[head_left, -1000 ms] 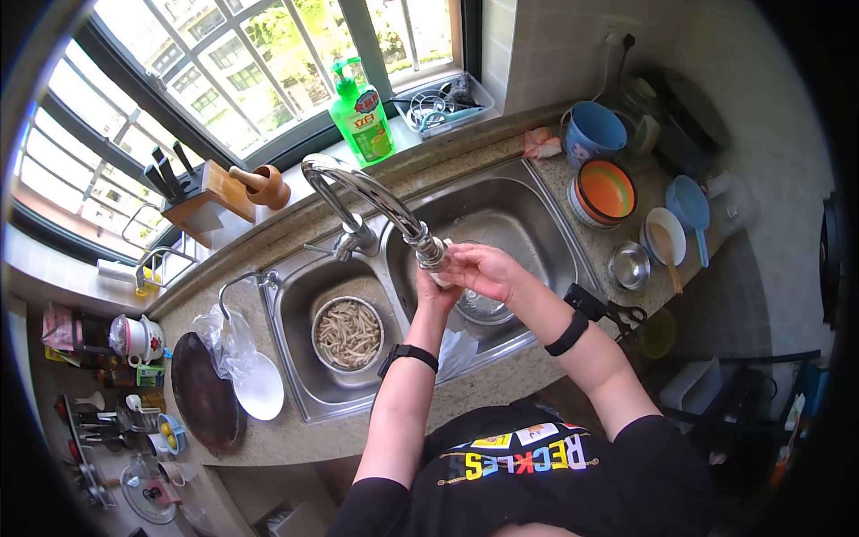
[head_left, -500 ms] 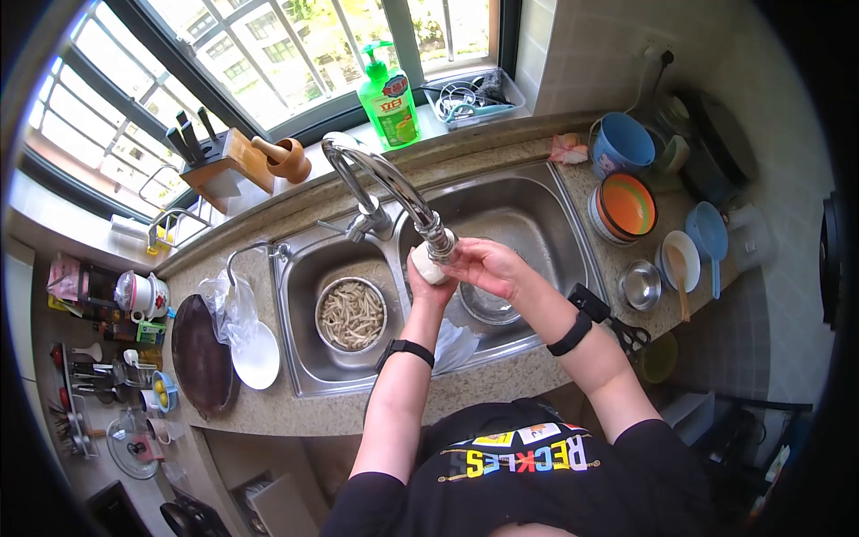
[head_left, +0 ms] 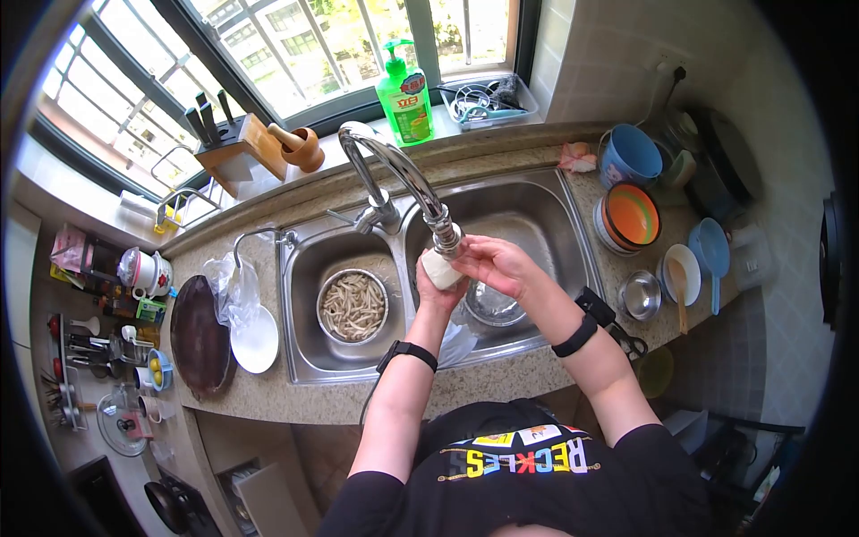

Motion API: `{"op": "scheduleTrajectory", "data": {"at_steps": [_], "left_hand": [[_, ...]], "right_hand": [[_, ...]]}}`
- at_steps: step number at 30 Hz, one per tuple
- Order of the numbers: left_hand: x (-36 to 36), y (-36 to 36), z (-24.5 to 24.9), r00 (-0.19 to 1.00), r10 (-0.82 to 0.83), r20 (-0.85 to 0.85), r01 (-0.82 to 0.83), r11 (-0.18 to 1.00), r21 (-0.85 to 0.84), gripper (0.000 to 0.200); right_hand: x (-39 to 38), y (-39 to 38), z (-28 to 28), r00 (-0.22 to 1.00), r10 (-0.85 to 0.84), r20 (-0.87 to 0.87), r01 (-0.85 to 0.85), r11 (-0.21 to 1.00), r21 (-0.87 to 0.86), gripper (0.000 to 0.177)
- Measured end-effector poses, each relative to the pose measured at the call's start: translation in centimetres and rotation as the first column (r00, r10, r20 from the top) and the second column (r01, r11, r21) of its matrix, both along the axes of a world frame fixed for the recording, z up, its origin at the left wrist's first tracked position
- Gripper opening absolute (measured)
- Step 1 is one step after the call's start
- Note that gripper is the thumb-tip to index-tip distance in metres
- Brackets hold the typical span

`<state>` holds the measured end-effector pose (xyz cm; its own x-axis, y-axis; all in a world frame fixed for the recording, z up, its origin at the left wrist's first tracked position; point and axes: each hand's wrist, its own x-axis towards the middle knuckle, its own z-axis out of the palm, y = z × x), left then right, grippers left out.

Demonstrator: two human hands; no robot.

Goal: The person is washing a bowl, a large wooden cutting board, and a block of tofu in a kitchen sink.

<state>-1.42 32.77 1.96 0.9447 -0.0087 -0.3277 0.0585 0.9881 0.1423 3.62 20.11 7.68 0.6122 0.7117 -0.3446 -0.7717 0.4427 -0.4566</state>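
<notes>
Under the tap (head_left: 446,234) my left hand (head_left: 437,294) is closed around a pale white, chunky piece (head_left: 438,268), whose kind I cannot make out. My right hand (head_left: 497,267) is at the right side of this piece, with its fingertips bent against it near the tap's nozzle. Both hands are above the divider and right basin of the steel sink (head_left: 546,228). Below them in that basin is a round metal bowl (head_left: 494,309), partly hidden by my right arm. A metal bowl of pale strips (head_left: 353,307) sits in the left basin.
A green soap bottle (head_left: 407,103), a wooden mortar (head_left: 303,152) and a knife block (head_left: 242,150) line the window side. Bowls (head_left: 633,217), a small metal bowl (head_left: 641,295) and scissors (head_left: 629,340) lie right. A cutting board (head_left: 200,336) and white plate (head_left: 256,342) are left.
The camera view has shifted slightly, so the sink and counter appear a little to the right and lower. Both hands stay at the white piece under the tap.
</notes>
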Motion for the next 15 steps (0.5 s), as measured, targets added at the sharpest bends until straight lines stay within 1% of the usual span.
{"op": "scheduleTrajectory", "data": {"at_steps": [2,6,8,9,11,12,13,15], "left_hand": [[0.9,-0.1,0.1,0.998,0.068,0.016,-0.068,0.998,-0.018,0.040],[1.4,-0.1,-0.6,0.999,0.030,0.039,-0.031,0.999,0.029,0.041],[1.1,-0.3,-0.2,0.998,0.002,-0.057,-0.003,1.000,-0.004,0.049],[0.7,-0.4,0.0,0.998,-0.005,-0.060,0.004,1.000,-0.005,0.049],[-0.2,-0.2,0.4,0.999,-0.020,-0.051,0.022,0.999,0.023,0.045],[-0.6,0.3,-0.3,0.999,-0.035,-0.039,0.035,0.999,-0.006,0.048],[-0.9,0.9,-0.9,0.998,-0.038,-0.040,0.038,0.999,-0.007,0.048],[-1.7,2.3,-1.9,0.996,-0.068,-0.054,0.063,0.994,-0.085,0.047]], "right_hand": [[-0.1,-0.1,0.3,1.000,-0.006,0.019,0.006,1.000,0.015,0.031],[-0.6,-0.4,1.5,1.000,-0.025,0.008,0.024,0.999,0.029,0.033],[-1.2,-0.7,2.4,0.996,-0.081,0.046,0.081,0.997,0.017,0.034],[-1.5,-0.9,2.7,0.995,-0.088,0.044,0.088,0.996,0.016,0.034],[-2.0,-1.2,2.9,0.990,-0.127,0.057,0.128,0.992,-0.013,0.034],[-2.2,-1.3,2.7,0.989,-0.139,0.054,0.141,0.989,-0.037,0.030],[-2.5,-1.3,2.7,0.988,-0.142,0.054,0.144,0.989,-0.038,0.030],[-3.5,-0.9,2.6,0.973,-0.215,0.078,0.226,0.960,-0.168,0.033]]}}
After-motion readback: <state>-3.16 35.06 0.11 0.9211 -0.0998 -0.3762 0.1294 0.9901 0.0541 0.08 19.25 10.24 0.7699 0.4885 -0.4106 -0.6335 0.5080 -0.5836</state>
